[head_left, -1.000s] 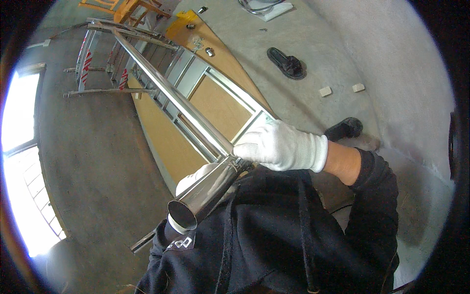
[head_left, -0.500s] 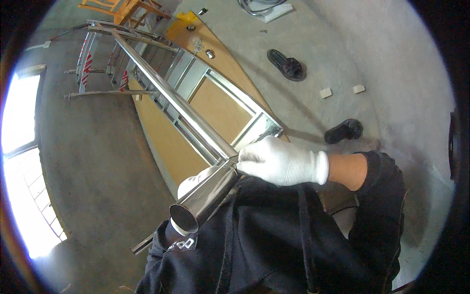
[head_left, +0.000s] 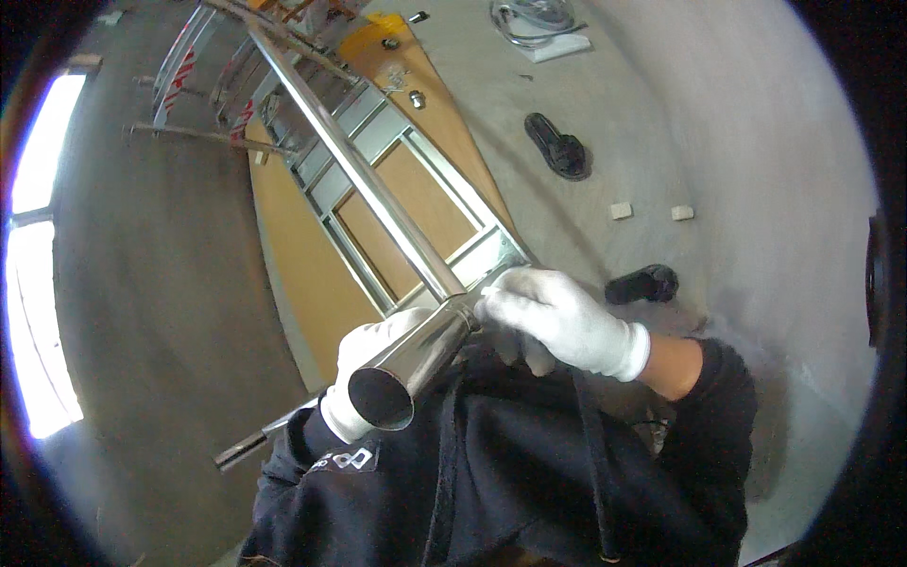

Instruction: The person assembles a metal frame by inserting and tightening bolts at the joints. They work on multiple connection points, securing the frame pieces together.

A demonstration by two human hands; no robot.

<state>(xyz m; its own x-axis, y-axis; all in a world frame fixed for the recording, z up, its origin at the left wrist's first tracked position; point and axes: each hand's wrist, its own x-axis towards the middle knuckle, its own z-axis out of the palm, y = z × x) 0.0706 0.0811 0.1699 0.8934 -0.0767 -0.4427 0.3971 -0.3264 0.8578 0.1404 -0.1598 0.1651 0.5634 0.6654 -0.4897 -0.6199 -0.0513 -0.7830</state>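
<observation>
A wide, shiny metal pipe [head_left: 420, 357] points its open, dark round end toward me. At its far end a collar joins it to a long, slimmer metal pipe [head_left: 364, 184] that runs to the upper left. My left hand [head_left: 373, 342], in a white glove, is closed around the wide pipe from behind, its fingers partly hidden by it. Beside the collar, my white-gloved right hand [head_left: 567, 321] has its fingers bent and pinched together. Whatever lies between those fingertips is too small to make out.
Beyond the pipes, a metal frame [head_left: 487, 255] lies on a tan board [head_left: 463, 151] with small metal parts. Two black slippers [head_left: 557, 146] and two pale blocks [head_left: 621, 211] rest on the grey floor. A thin metal tube [head_left: 248, 448] sticks out by my left sleeve. Red-striped metal posts [head_left: 179, 80] stand upper left.
My right hand has shifted slightly right and down, its fingers drawn back a little from the collar. The wide pipe's open end sits further right, and more of my left hand shows.
</observation>
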